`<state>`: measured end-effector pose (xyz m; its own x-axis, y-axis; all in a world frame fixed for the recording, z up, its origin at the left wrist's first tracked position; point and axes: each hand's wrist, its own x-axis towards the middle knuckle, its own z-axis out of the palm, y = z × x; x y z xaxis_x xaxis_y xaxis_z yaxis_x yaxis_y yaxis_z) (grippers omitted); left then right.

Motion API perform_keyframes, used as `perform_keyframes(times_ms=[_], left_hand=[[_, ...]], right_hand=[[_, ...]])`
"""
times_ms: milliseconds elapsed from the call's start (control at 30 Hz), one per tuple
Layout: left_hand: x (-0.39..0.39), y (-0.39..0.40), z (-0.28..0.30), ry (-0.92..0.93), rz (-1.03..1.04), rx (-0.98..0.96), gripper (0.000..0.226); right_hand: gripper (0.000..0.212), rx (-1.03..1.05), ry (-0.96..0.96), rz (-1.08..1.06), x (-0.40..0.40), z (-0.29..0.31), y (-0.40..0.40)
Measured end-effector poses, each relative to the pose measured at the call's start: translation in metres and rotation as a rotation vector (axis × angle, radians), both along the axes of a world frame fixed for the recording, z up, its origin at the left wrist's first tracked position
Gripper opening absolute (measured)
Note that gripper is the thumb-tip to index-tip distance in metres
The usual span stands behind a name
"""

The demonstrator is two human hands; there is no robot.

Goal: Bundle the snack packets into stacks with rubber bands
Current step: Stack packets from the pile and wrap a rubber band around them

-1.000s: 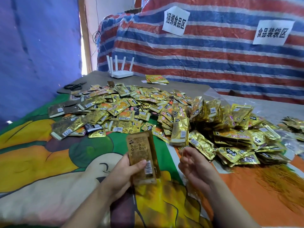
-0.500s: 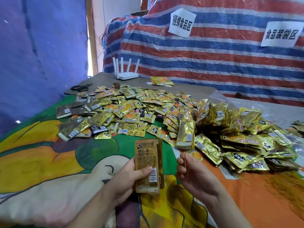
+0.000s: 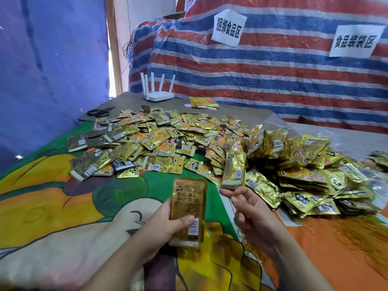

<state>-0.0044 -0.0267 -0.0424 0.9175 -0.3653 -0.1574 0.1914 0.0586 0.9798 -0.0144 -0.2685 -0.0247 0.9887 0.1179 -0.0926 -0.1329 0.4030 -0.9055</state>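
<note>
My left hand grips a small stack of gold snack packets, held upright with the barcode side facing me. To its right, my right hand hovers palm-up, thumb and forefinger pinched on a thin rubber band that barely shows. A wide heap of loose gold packets covers the cloth beyond both hands. One bundled stack stands upright just past my right fingertips. More stacks lie piled to the right.
A tangle of orange rubber bands lies on the cloth at right. At the far end of the table are a white router, black scissors and a few packets. A striped tarp hangs behind.
My right hand has lifted and opened slightly, its fingertips moving toward the stack. The left hand keeps the stack upright, a little higher.
</note>
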Motion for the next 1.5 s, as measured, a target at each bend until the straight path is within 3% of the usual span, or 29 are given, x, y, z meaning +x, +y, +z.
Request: perform_keyframes(times_ms=[67, 133, 233, 300, 400, 500, 633, 800, 900, 1000, 1133, 1300, 1433, 1500], left_hand=[[0.0, 0.0, 0.003, -0.119, 0.014, 0.172, 0.047], [0.0, 0.001, 0.009, -0.268, 0.045, 0.373, 0.042], [0.0, 0.004, 0.02, -0.496, 0.028, 0.589, 0.041], [0.0, 0.004, 0.027, -0.656, -0.022, 0.727, 0.044], [0.002, 0.0, 0.031, -0.876, -0.04, 0.891, 0.058], [0.001, -0.001, 0.031, -0.938, -0.023, 0.908, 0.089], [-0.006, 0.006, 0.027, -0.959, 0.003, 0.805, 0.107], [-0.01, 0.011, 0.017, -1.054, -0.015, 0.738, 0.079], [-0.006, 0.011, 0.016, -1.017, -0.04, 0.769, 0.061], [-0.005, 0.007, 0.016, -0.973, -0.034, 0.801, 0.044], [-0.006, 0.01, 0.016, -0.815, 0.008, 0.699, 0.038], [-0.01, 0.006, 0.014, -0.57, 0.18, 0.44, 0.038], [-0.013, -0.001, 0.015, -0.335, 0.215, 0.115, 0.041], [-0.013, -0.004, 0.016, -0.16, 0.225, -0.115, 0.05]], right_hand=[[0.042, -0.13, -0.023, 0.045, 0.002, 0.007, -0.003], [0.053, -0.403, -0.066, 0.063, 0.004, 0.021, -0.003], [0.03, -0.888, -0.206, 0.099, 0.01, 0.057, 0.003], [0.035, -1.246, -0.355, 0.161, 0.017, 0.086, 0.01], [0.054, -1.698, -0.564, 0.343, 0.023, 0.121, 0.031], [0.061, -1.903, -0.651, 0.522, 0.026, 0.13, 0.055], [0.058, -1.91, -0.608, 0.627, 0.032, 0.131, 0.063], [0.056, -1.874, -0.568, 0.661, 0.037, 0.126, 0.064], [0.06, -1.914, -0.568, 0.681, 0.035, 0.122, 0.066], [0.05, -1.97, -0.651, 0.658, 0.032, 0.114, 0.07], [0.048, -1.959, -0.613, 0.529, 0.034, 0.119, 0.056], [0.046, -1.704, -0.478, 0.524, 0.033, 0.109, 0.033], [0.045, -1.363, -0.377, 0.429, 0.024, 0.082, 0.025], [0.042, -1.088, -0.303, 0.326, 0.014, 0.065, 0.029]])
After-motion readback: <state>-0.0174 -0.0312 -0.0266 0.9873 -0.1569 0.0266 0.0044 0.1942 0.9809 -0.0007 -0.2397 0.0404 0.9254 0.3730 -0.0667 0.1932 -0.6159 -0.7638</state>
